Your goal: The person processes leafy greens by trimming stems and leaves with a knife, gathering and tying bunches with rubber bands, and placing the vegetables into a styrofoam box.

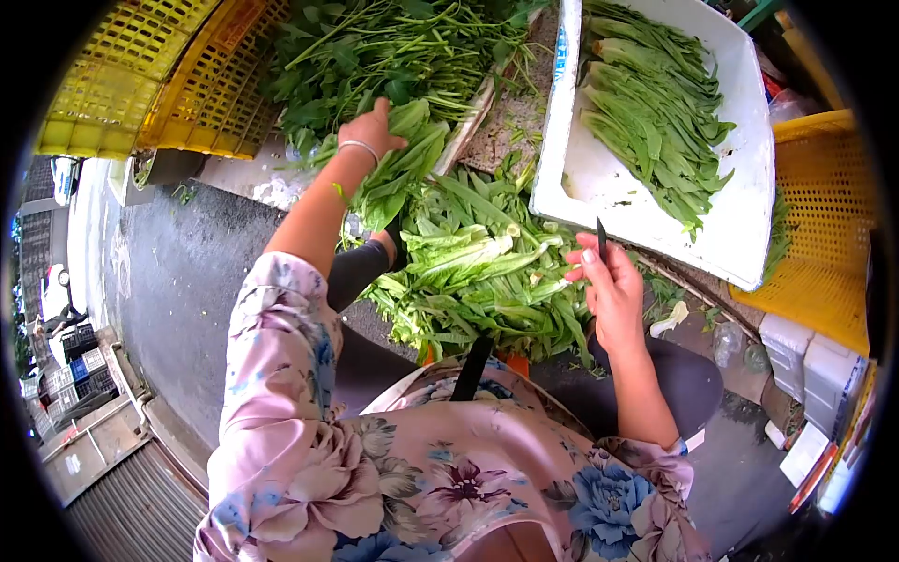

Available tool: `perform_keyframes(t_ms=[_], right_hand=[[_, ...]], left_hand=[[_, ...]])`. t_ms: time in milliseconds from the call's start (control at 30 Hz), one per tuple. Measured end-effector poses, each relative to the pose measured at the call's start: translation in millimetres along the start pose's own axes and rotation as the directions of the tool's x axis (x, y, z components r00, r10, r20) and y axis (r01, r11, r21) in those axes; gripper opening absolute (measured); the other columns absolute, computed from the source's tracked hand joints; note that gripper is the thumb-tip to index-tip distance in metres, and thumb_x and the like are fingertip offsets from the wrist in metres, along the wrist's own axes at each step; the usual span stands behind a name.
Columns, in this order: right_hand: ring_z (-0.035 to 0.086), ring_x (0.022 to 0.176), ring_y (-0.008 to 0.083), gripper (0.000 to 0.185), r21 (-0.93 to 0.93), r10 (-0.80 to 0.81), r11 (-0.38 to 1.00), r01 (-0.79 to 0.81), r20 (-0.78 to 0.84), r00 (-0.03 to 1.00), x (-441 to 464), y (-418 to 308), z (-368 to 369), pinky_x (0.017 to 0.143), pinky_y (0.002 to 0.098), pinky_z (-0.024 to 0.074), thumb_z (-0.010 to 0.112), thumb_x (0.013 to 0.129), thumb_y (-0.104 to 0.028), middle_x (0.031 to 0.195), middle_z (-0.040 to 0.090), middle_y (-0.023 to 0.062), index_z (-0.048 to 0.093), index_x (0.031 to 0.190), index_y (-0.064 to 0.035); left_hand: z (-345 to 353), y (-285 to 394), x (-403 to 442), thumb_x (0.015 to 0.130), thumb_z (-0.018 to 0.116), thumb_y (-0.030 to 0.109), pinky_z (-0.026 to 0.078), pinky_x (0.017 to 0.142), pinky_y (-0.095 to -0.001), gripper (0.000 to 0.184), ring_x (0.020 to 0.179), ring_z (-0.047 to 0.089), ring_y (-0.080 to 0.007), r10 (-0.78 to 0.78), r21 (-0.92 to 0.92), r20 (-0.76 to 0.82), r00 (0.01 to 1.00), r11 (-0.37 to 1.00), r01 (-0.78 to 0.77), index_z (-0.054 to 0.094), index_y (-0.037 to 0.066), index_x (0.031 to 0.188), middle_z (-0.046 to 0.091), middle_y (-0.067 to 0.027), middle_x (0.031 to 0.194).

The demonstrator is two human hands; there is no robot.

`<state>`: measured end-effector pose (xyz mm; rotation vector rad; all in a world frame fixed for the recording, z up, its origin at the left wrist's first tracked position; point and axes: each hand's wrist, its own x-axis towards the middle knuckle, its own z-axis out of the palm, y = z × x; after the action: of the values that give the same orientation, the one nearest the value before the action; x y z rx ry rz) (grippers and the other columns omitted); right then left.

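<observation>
My left hand [371, 133], a bracelet at its wrist, is closed at a bunch of long-leaf lettuce [412, 155] beside a heap of stemmed greens [393, 51]. Its fingertips are partly hidden among the leaves. Between the fingers of my right hand [613, 290] is a small knife, its dark blade [601, 234] pointing up and away from me. Lower and between my knees lies a large pile of lettuce [468, 262], some cut stem ends showing. To the right, a white foam box [646, 220] contains lettuce bunches [655, 112] laid side by side.
Yellow plastic crates [112, 70] stand at the upper left, and another yellow crate [824, 215] is at the right. Below that are white foam boxes [807, 361]. Loose leaf scraps [670, 318] lie on the ground near my right knee. Grey pavement [187, 281] stretches away on the left.
</observation>
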<state>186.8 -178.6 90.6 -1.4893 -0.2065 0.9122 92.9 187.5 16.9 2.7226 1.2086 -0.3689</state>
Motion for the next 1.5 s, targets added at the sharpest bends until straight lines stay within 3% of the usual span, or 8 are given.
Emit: perform_keyframes(t_ms=[200,400,467,667,1067,1133,1267,1500], right_hand=[[0.054,0.070,0.0093,0.027,-0.085,0.002,0.996,0.000,0.023,1.000,1,7,-13,0.059,0.0232,0.0461,0.058,0.083,-0.013,0.084,0.056,0.0041,0.054,0.105,0.0017],[0.045,0.052,0.0041,0.023,-0.295,-0.009,0.955,-0.032,-0.138,0.990,17,-55,-37,0.047,0.0184,0.0378,0.052,0.087,-0.017,0.068,0.055,0.0006,0.058,0.099,0.0011],[0.046,0.052,0.0051,0.026,-0.514,-0.091,0.857,0.022,-0.110,0.990,49,-78,-55,0.048,0.0198,0.0391,0.049,0.089,-0.022,0.068,0.056,0.0002,0.060,0.099,-0.0010],[0.061,0.077,0.0246,0.023,-0.945,-0.347,0.278,0.172,0.068,0.935,219,-47,-102,0.070,0.0351,0.0474,0.057,0.081,-0.025,0.084,0.063,0.0132,0.063,0.101,-0.0152],[0.061,0.078,0.0241,0.046,-0.999,-0.422,0.025,0.034,0.020,0.906,295,-25,-73,0.067,0.0352,0.0480,0.068,0.070,-0.035,0.087,0.063,0.0099,0.059,0.110,-0.0138],[0.060,0.071,0.0185,0.038,-0.883,-0.455,0.461,0.090,-0.148,0.878,275,-55,-83,0.065,0.0299,0.0469,0.066,0.073,-0.030,0.080,0.063,0.0063,0.061,0.105,-0.0106],[0.048,0.053,0.0074,0.023,-0.397,-0.459,0.847,0.354,-0.210,0.863,203,-102,-104,0.045,0.0217,0.0359,0.064,0.079,-0.025,0.063,0.051,-0.0025,0.060,0.083,-0.0031],[0.045,0.053,0.0049,0.039,-0.058,-0.373,0.928,0.369,-0.086,0.924,10,-110,-40,0.043,0.0174,0.0312,0.058,0.082,-0.023,0.075,0.055,-0.0004,0.053,0.114,-0.0018]], left_hand=[[96,-17,14,0.074,0.059,0.053,0.038,0.091,-0.0396,0.077,0.107,0.050,-0.0363,-0.031,-0.453,-0.011,0.999,0.891,0.023,0.037,0.000,0.126,0.052,-0.0229,0.115],[65,-32,35,0.067,0.057,0.065,0.037,0.093,-0.0385,0.091,0.110,0.048,-0.0362,-0.076,-0.228,0.168,0.983,0.967,0.113,0.038,-0.003,0.125,0.050,-0.0269,0.115],[31,-10,0,0.067,0.060,0.061,0.037,0.093,-0.0400,0.088,0.110,0.047,-0.0360,-0.062,0.108,-0.032,0.998,0.992,0.065,0.039,-0.002,0.125,0.052,-0.0253,0.113],[-67,40,-129,0.071,0.071,0.028,0.036,0.095,-0.0391,0.056,0.116,0.043,-0.0320,0.488,-0.491,-0.008,0.873,0.758,-0.429,0.051,0.003,0.117,0.047,-0.0191,0.123],[-52,59,-106,0.069,0.069,0.016,0.040,0.088,-0.0373,0.040,0.102,0.051,-0.0331,0.375,-0.414,-0.182,0.909,0.809,-0.417,0.056,0.004,0.105,0.055,-0.0157,0.110],[-58,64,-104,0.069,0.069,0.016,0.041,0.086,-0.0360,0.039,0.101,0.052,-0.0322,0.404,-0.453,-0.266,0.875,0.749,-0.483,0.057,0.003,0.103,0.056,-0.0160,0.107],[-59,71,-109,0.070,0.068,0.014,0.043,0.082,-0.0340,0.033,0.094,0.055,-0.0316,0.409,-0.512,-0.333,0.850,0.679,-0.527,0.058,0.001,0.099,0.058,-0.0151,0.101],[-59,108,-132,0.074,0.067,0.016,0.040,0.088,-0.0313,0.033,0.101,0.053,-0.0209,0.388,-0.720,-0.540,0.747,0.247,-0.649,0.057,0.002,0.102,0.058,-0.0111,0.107]])
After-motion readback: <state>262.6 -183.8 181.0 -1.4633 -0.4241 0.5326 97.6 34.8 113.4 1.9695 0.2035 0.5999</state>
